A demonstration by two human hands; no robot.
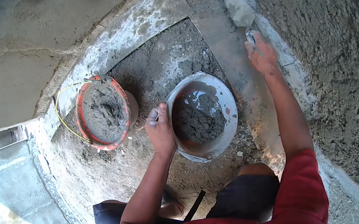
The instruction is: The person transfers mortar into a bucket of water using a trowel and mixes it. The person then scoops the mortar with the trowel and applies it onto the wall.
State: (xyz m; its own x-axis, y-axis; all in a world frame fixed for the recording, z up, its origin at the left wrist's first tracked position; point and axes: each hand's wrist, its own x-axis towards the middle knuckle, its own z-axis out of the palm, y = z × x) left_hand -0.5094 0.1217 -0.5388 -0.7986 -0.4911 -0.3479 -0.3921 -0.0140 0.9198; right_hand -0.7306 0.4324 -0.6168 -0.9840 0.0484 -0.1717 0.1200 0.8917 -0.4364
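My left hand [161, 129] is closed on the near-left rim of a round whitish basin [228, 134], its thumb pointing up along the edge. Wet grey mortar [199, 122] lies inside, with some water pooled at its far side. My right hand [262, 54] reaches out to the upper right, fingers wrapped round the handle of a trowel [240, 11]. The trowel's blade is coated in grey and lies close to the foot of the right wall. Left of the basin stands a bucket [129, 115] with an orange rim and a yellow wire handle, holding more mortar.
A rough, mortar-coated wall [339, 67] rises on the right, and a smoother plastered wall [40, 8] on the left. Flat boards [216, 35] line the floor along the walls and meet in the corner. Mortar crumbs cover the ground; my knee [255, 170] is just right of the basin.
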